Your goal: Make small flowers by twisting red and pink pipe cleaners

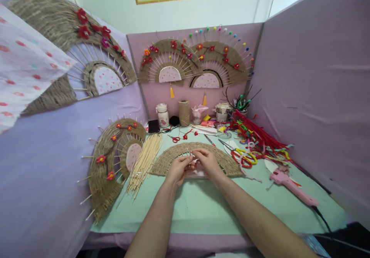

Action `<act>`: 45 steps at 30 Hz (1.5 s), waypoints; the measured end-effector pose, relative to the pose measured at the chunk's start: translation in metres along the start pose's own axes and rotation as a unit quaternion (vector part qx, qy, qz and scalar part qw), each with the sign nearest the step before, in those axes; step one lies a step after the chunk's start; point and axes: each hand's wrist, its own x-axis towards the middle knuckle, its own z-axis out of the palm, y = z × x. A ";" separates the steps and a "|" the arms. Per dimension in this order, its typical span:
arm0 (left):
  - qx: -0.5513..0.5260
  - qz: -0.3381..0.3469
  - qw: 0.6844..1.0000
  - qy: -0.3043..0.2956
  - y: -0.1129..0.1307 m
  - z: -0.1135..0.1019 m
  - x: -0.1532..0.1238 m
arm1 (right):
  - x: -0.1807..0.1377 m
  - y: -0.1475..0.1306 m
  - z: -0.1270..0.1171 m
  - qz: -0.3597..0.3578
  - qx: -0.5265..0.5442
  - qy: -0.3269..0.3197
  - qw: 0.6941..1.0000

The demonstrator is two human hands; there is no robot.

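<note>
A half-round jute fan [199, 150] with wooden ribs lies flat on the green mat [202, 208]. Both my hands meet over its middle. My left hand [178, 168] is closed, its fingertips pinched on something small at the fan's ribs. My right hand [206, 162] is also closed, fingers pinched against the same spot. What sits between the fingertips is too small to name. A bundle of thin bamboo sticks [144, 161] lies just left of my left hand.
A finished fan [111, 165] leans at the left wall; more fans hang on the purple partitions. A pink glue gun [290, 186], scissors [243, 156], pipe cleaners [260, 138] lie right. A twine spool [184, 112], jars and a phone stand behind.
</note>
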 end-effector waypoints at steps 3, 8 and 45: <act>0.043 0.011 0.999 -0.002 -0.001 0.002 -0.001 | 0.002 -0.002 -0.003 -0.010 -0.008 0.005 1.000; 0.063 0.015 0.998 0.001 -0.001 0.004 -0.002 | 0.002 -0.003 -0.007 -0.016 -0.014 -0.017 1.000; 0.085 0.007 0.996 0.014 0.006 0.005 -0.006 | 0.010 -0.006 -0.022 -0.001 0.074 -0.057 0.996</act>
